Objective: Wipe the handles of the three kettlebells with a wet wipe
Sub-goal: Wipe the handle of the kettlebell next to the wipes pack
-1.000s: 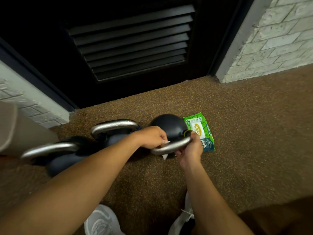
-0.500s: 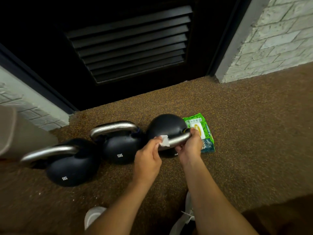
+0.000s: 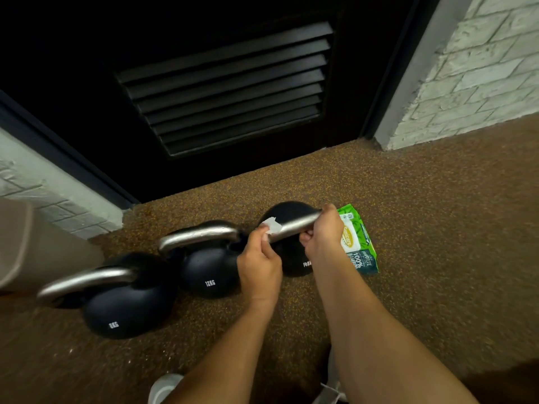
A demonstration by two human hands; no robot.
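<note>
- On the floor before a dark louvred door, three kettlebells stand in a row: the left kettlebell, the middle kettlebell and the right kettlebell.
- The left hand pinches a white wipe between curled thumb and fingers, pressing it on the left end of the right handle.
- The right hand has a closed grip round the other end of that handle, steadying it.
- A green wipe pack lies flat on the floor, just right of the right kettlebell and partly behind the right hand.
- The step in hand looks to be wiping the right handle; the wipe sits at one end, so I judge the stroke is at a turn.
- The middle handle and left handle are free of both hands; whether they are wiped I cannot tell.
- Next, the wipe needs to slide along the bar toward the right hand, which must shift or let go so the covered part gets cleaned, curved corners too.
- White shoe tips show at the bottom edge.
</note>
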